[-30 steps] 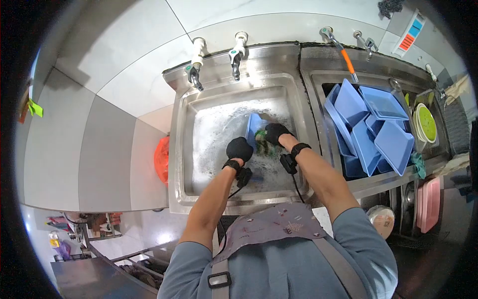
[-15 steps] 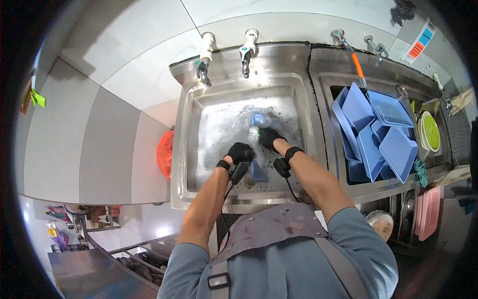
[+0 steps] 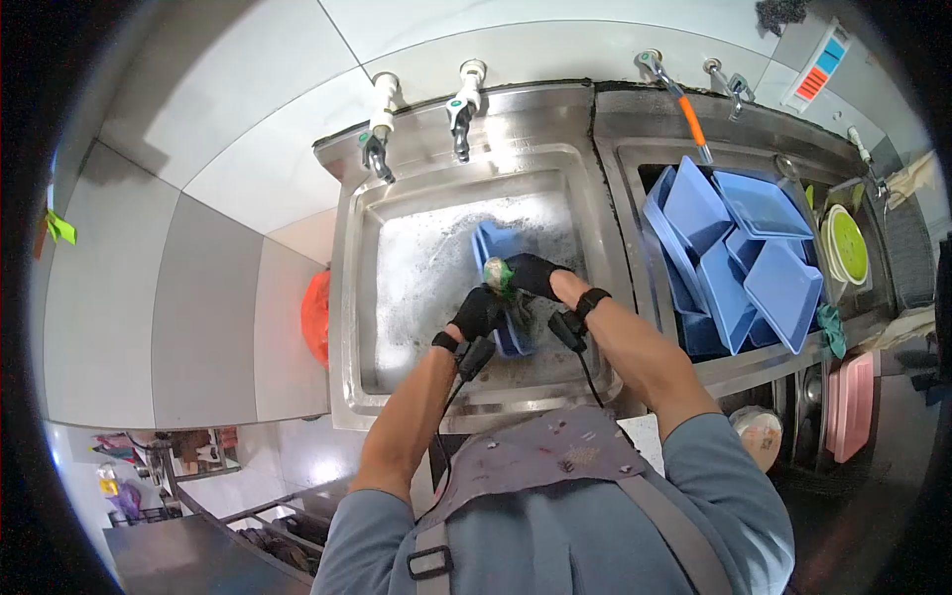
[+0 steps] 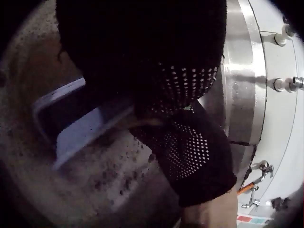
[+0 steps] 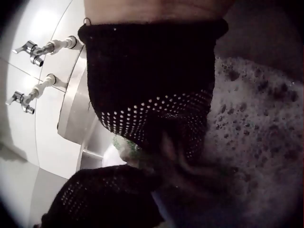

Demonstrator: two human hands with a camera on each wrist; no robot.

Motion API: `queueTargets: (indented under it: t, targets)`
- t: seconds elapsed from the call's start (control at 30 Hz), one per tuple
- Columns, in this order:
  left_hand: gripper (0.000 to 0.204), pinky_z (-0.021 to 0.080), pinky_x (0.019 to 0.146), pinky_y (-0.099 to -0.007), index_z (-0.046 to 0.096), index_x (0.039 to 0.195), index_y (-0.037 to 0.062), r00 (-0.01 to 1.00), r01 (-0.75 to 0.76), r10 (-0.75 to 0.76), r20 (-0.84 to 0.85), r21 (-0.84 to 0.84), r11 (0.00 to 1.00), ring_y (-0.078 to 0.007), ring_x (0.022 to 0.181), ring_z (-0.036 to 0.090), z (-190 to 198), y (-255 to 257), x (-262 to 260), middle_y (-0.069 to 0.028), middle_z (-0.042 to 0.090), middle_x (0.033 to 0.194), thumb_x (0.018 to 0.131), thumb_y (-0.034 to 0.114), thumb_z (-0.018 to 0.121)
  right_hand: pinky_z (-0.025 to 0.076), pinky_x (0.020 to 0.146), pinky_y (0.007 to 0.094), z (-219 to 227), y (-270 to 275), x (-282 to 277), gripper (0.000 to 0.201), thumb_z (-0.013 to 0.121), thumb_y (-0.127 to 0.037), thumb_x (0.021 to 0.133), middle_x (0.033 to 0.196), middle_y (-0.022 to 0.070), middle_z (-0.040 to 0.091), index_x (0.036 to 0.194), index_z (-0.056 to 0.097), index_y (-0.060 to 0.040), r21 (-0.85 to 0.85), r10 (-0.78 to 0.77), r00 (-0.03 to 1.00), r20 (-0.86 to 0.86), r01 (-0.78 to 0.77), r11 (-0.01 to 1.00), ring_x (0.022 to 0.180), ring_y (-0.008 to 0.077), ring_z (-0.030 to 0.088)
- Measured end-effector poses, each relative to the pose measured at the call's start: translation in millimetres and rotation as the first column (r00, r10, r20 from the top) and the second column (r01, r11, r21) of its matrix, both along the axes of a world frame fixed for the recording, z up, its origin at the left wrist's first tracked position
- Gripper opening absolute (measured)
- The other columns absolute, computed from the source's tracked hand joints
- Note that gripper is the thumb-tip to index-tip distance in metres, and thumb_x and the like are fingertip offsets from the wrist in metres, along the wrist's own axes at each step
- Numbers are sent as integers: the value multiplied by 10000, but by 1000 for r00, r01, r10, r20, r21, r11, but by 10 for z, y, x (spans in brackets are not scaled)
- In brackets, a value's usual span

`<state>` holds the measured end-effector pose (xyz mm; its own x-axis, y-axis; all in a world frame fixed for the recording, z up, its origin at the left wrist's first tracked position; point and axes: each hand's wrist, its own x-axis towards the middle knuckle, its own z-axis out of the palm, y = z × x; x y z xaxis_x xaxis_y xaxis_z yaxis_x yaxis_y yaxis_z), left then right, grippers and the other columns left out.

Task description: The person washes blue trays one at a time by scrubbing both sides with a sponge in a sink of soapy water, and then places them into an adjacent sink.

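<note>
A blue plastic tray (image 3: 488, 241) stands tilted in the soapy water of the left sink (image 3: 357, 297). My black-gloved left hand (image 3: 478, 312) grips it near its middle; in the left wrist view, part of the tray (image 4: 85, 128) sticks out past that hand. The gloved right hand (image 3: 536, 276), close beside the left, holds a wet green-and-whitish scrubber (image 3: 499, 275) against the tray. In the right wrist view, the right hand (image 5: 152, 90) hides most of the scrubber, and the left hand (image 5: 104, 197) shows below it.
The sink to the right holds several stacked blue trays (image 3: 783, 283) and a green-and-white bowl stack (image 3: 846, 246). Taps (image 3: 461, 124) stick out over the sinks from the back wall. A red plastic bag (image 3: 315, 317) hangs at the left, and pink trays (image 3: 851, 407) stand below right.
The tray dipped low in the suds half a second ago and is now tilted up. My hands, apart before, have come together over it, the scrubber still in the right one.
</note>
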<state>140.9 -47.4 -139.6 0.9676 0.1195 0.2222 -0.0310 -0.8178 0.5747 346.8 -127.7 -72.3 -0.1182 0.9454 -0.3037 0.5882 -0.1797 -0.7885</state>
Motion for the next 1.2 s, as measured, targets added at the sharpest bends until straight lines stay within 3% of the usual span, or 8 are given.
queueTargets:
  t: [0.33,0.43,0.57,0.67,0.73,0.83,1.13,1.2]
  targets:
    - [162,463,750,-420,688,867,76,882,-470,378,-282,-479,741,-333,845,586,16,-137,-176,-149,641,833,709,107,678,462,805,394,-400,502,-415,293,495,-264,933,969,157,643,1070,588,-22,134,31,800,-600,62,989,879,292,614]
    - [177,441,827,-439,678,872,59,938,-346,320,-135,-261,901,-376,952,545,104,-110,-340,-177,625,889,700,97,671,482,740,400,141,489,-465,205,501,-145,884,940,171,633,1001,611,-18,690,-114,967,229,-79,720,805,312,595]
    - [407,447,868,-376,528,1131,-7,936,-341,352,-6,-265,902,-288,1004,544,214,-121,-476,-156,620,995,758,98,652,415,559,315,359,472,-322,219,502,-254,914,670,60,510,807,553,-70,539,-3,944,-329,190,820,603,199,502]
    - [408,443,899,-336,543,1179,-20,853,-481,505,-131,-573,664,-233,1030,553,580,-161,-549,-121,610,1084,807,112,645,378,520,293,-207,634,2,215,556,-283,893,648,42,497,771,535,-106,-45,-75,401,-913,85,995,578,183,494]
    - [388,456,872,-335,566,1152,-14,864,-437,482,-145,-690,577,-231,980,582,447,-54,-573,-135,629,1055,825,172,657,356,476,309,-360,473,113,322,500,-364,906,602,49,464,709,505,-109,787,-260,965,-24,178,591,523,192,445]
    - [422,457,872,-316,584,1176,-1,814,-565,472,-338,-651,508,-206,975,598,833,-135,-463,-145,642,1107,898,313,631,438,533,324,-557,451,136,341,475,-373,918,685,74,554,759,562,-84,836,-577,680,452,-99,539,590,217,522]
    - [543,408,954,-288,455,1364,25,846,-518,376,-379,-753,406,-164,1101,530,730,107,-567,-137,577,1255,937,335,587,463,834,409,450,367,-625,306,588,-217,837,1051,182,593,1086,565,-40,401,-185,945,-269,284,871,963,336,570]
    - [604,400,980,-320,409,1395,39,878,-473,383,-286,-408,781,-226,1133,531,427,276,-722,-162,562,1270,906,323,619,454,929,434,409,354,-770,425,617,-217,806,1163,232,592,1173,554,-11,472,-164,976,-142,212,856,1088,383,567]
